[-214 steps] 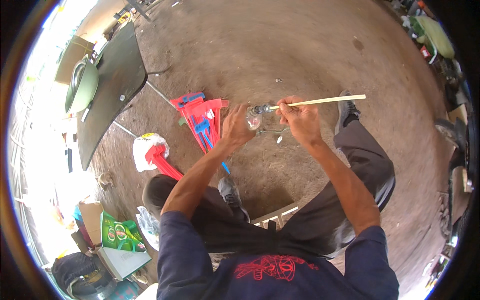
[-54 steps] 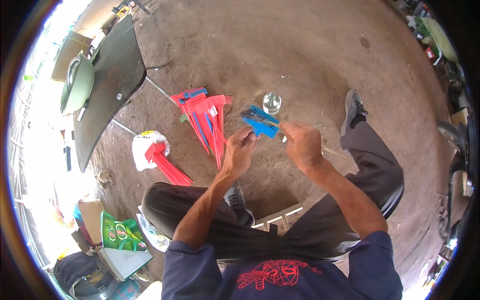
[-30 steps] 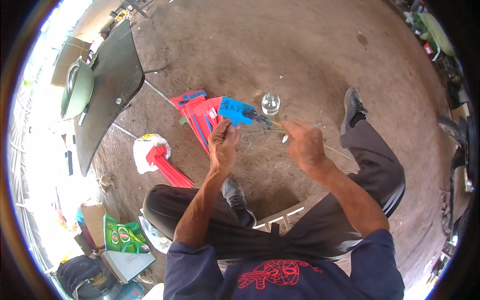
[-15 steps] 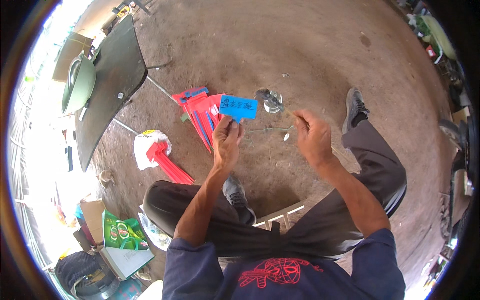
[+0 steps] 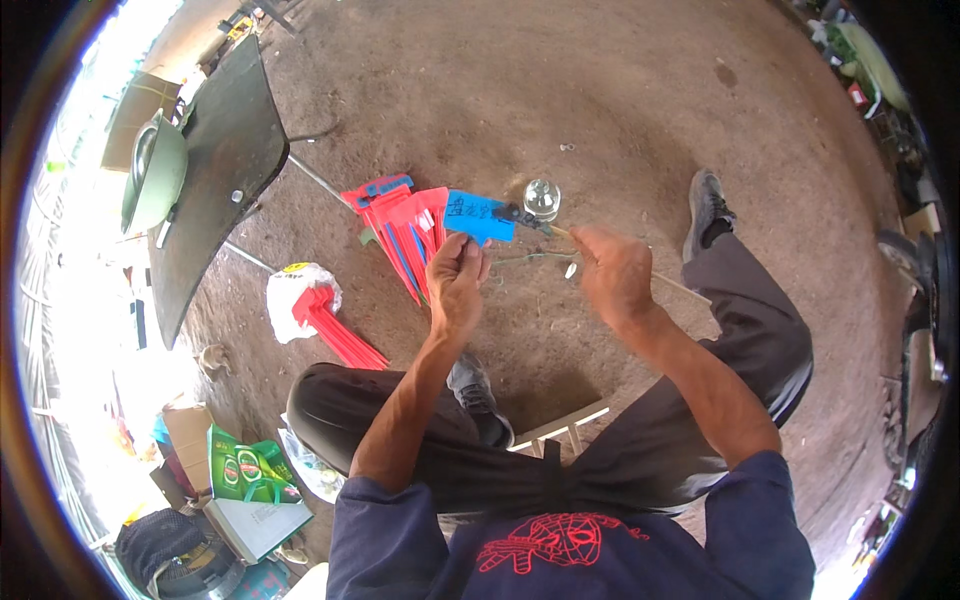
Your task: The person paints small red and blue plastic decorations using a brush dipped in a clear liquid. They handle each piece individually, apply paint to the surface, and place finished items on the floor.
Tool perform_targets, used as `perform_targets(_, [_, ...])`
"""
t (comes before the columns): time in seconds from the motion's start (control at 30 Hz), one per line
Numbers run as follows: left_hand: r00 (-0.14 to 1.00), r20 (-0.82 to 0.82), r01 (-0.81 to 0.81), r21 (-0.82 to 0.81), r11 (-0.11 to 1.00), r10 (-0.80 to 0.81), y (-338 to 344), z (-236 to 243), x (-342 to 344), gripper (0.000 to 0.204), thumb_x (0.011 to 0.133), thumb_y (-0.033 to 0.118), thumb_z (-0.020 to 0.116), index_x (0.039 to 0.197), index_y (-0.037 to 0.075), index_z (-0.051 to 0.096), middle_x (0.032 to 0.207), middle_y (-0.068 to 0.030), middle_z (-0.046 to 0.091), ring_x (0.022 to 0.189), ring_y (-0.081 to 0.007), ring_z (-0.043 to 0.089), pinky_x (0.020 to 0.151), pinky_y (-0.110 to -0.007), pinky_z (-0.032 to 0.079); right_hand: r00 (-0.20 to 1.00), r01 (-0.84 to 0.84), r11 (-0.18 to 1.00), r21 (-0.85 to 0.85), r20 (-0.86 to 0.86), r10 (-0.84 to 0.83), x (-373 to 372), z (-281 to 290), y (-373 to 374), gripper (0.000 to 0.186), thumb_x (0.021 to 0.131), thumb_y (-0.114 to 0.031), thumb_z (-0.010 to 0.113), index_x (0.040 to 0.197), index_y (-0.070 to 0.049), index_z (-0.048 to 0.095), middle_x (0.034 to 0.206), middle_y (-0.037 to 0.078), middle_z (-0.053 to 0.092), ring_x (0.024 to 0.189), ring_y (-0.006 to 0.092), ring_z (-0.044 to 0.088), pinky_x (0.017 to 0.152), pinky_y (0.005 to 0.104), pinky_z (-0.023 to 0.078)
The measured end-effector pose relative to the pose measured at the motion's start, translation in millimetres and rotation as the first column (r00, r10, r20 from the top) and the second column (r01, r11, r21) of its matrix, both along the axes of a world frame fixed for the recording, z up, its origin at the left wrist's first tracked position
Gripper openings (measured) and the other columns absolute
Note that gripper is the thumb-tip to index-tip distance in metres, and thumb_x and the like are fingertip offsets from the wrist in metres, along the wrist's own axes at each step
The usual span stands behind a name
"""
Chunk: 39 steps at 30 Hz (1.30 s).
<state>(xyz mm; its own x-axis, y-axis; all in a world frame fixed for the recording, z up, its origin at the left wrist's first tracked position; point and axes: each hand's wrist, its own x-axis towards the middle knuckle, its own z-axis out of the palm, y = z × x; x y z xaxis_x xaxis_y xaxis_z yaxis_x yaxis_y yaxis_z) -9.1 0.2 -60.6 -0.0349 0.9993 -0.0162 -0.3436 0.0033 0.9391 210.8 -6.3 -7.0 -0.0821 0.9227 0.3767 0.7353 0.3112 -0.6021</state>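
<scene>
I read the centre of the view first: a blue paper flag (image 5: 480,216), roughly rectangular with dark markings I do not transcribe, held up above the dirt floor (image 5: 600,90). My left hand (image 5: 457,283) has its fingers (image 5: 470,252) closed on the flag's lower edge. A thin stick (image 5: 560,235) runs from the flag's right edge toward my right hand (image 5: 615,275), whose fingers are curled shut around it; a paler length of stick shows beyond that hand, over the right knee. Where the flag meets the stick there is a small dark patch that I cannot identify.

Just behind the flag, on the floor, stands a small clear glass jar (image 5: 541,198). To the left of the flag lies a fanned bundle of red and blue flags (image 5: 398,228), close to my left hand but apart from it. Further left, a white plastic bag (image 5: 292,296) holds a second bunch of red flags (image 5: 335,330).

My legs, in dark trousers, are spread; the right shoe (image 5: 706,205) rests on the floor well to the right of the jar.

At upper left a dark tabletop (image 5: 215,170) carries a green bowl-shaped object (image 5: 153,180). At lower left, a green printed carton (image 5: 245,472) lies among other clutter.
</scene>
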Motion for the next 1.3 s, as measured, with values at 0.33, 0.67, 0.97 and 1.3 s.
perform_targets(0.33, [1.000,0.016,0.010,-0.018,1.000,-0.010,-2,3,1,0.014,0.101,0.008,0.052,0.108,0.000,0.062,0.100,-0.0060,0.066,0.060,-0.0041,0.038,0.051,-0.019,0.030,0.998,-0.006,0.998,-0.064,0.056,0.010,-2,2,0,0.012,0.081,0.001,0.055,0.082,-0.006,0.065,0.075,0.016,0.064,0.070,0.0365,0.065,0.057,0.0434,0.049])
perform_targets(0.67, [0.997,0.042,-0.056,-0.068,0.996,0.059,-4,10,5,0.013,0.100,0.009,0.054,0.106,0.001,0.062,0.099,-0.0075,0.066,0.060,-0.0047,0.039,0.049,-0.019,0.029,0.995,-0.100,0.994,-0.039,0.027,0.101,1,4,3,0.008,0.080,0.000,0.055,0.076,-0.005,0.059,0.074,0.018,0.062,0.071,0.0389,0.064,0.057,0.0457,0.047])
perform_targets(0.97, [0.999,0.049,0.015,-0.025,1.000,-0.014,-5,6,-4,0.014,0.100,0.010,0.055,0.109,0.002,0.062,0.101,-0.0079,0.066,0.057,-0.0051,0.039,0.048,-0.019,0.029,0.997,-0.078,0.992,-0.094,-0.013,0.078,-3,0,-7,0.009,0.078,0.004,0.054,0.078,-0.003,0.059,0.073,0.018,0.061,0.071,0.0384,0.063,0.057,0.0461,0.046])
perform_targets(1.3, [0.997,0.076,0.032,-0.053,0.998,-0.028,-4,13,3,0.016,0.102,0.009,0.051,0.110,0.003,0.063,0.101,-0.0063,0.065,0.057,-0.0044,0.040,0.048,-0.019,0.029,0.999,-0.044,0.992,-0.114,-0.019,0.043,-1,5,3,0.007,0.078,0.002,0.056,0.079,-0.004,0.059,0.073,0.018,0.061,0.071,0.0390,0.063,0.059,0.0470,0.047])
